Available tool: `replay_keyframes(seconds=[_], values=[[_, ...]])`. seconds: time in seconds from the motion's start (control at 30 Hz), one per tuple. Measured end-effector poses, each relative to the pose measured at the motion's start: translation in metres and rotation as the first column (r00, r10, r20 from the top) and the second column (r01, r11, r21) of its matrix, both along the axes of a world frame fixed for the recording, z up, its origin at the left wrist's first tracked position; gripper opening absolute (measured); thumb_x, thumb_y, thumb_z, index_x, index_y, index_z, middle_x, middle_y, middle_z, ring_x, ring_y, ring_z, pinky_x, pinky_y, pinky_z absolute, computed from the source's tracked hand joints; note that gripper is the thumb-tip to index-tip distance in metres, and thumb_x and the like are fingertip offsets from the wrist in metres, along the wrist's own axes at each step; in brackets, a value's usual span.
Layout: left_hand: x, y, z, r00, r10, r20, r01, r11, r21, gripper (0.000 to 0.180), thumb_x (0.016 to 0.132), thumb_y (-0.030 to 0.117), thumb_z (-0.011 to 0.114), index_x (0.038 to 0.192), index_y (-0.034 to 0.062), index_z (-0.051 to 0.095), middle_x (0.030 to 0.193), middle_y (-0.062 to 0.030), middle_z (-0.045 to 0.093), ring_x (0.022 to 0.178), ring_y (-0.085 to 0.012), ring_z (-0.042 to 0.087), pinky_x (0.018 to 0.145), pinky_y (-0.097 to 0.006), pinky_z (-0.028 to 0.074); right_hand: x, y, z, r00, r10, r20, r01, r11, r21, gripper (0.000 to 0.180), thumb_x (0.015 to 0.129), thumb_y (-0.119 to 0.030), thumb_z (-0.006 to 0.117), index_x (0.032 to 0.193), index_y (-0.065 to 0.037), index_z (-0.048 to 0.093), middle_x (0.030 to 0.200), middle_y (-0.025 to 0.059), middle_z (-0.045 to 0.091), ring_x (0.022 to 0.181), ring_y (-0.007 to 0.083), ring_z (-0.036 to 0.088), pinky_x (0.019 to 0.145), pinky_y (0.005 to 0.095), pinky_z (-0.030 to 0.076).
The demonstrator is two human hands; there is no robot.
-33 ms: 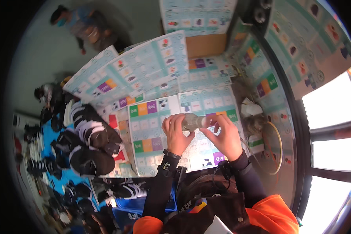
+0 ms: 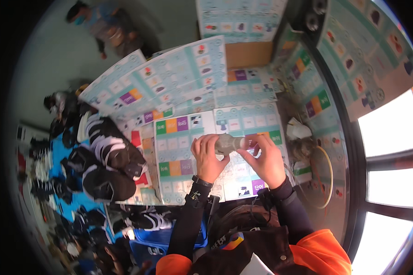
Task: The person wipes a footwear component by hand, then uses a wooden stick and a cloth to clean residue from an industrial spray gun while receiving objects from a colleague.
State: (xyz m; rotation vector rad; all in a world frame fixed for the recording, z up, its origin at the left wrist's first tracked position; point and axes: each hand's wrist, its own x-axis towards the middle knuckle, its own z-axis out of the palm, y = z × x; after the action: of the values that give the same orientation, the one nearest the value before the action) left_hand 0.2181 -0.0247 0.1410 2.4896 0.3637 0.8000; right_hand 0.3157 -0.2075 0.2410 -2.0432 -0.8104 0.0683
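Held crosswise in front of me is a greyish, see-through thing shaped like a small bottle (image 2: pixel 225 144), its narrower, pale pinkish end pointing right. My left hand (image 2: pixel 208 158) is closed round its wider part, with the thumb underneath. At the pale end, the thumb and fingers of my right hand (image 2: pixel 267 160) pinch from the right side. Both hands are above a table covered with printed sheets (image 2: pixel 188 142) in green, orange and purple blocks. Fingers hide parts of the bottle.
Black-and-white caps (image 2: pixel 109 185) are piled to the left. Printed boards (image 2: pixel 170 73) stand at the table's back. A crumpled white thing (image 2: pixel 299 129) and a yellowish hose (image 2: pixel 329 176) lie right, near the windows. A blue bin (image 2: pixel 147 238) is below left; a person (image 2: pixel 108 30) is far left.
The surroundings have shifted slightly to the right in the view, as my head turned a little. My hands keep the same hold on the bottle.
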Motion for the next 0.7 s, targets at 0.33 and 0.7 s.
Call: replay_keyframes(seconds=[0.33, 0.7], values=[[-0.086, -0.033, 0.031, 0.971, 0.231, -0.062, -0.220, 0.964, 0.147, 0.086, 0.064, 0.015, 0.092, 0.142, 0.0136, 0.057, 0.142, -0.0054, 0.059, 0.141, -0.0329, 0.050, 0.126, -0.065, 0.024, -0.009, -0.015, -0.016, 0.937, 0.288, -0.197, -0.270, 0.956, 0.114, 0.035, 0.086, -0.016, 0.091, 0.111, 0.001, 0.076, 0.095, 0.0084, 0.076, 0.079, 0.0147, 0.071, 0.066, 0.0290, 0.055], [-0.193, -0.109, -0.028, 0.772, 0.635, 0.026, -0.126, 0.193, -0.973, 0.031, 0.093, 0.011, 0.085, 0.122, 0.0039, 0.078, 0.096, 0.0040, 0.072, 0.078, -0.0055, 0.056, 0.069, -0.023, 0.042, 0.055, -0.017, -0.084, 0.684, 0.374, -0.627, -0.127, 0.907, 0.402, 0.021, 0.097, -0.012, 0.082, 0.105, 0.007, 0.075, 0.082, 0.0025, 0.071, 0.068, 0.0079, 0.062, 0.064, 0.0240, 0.050]])
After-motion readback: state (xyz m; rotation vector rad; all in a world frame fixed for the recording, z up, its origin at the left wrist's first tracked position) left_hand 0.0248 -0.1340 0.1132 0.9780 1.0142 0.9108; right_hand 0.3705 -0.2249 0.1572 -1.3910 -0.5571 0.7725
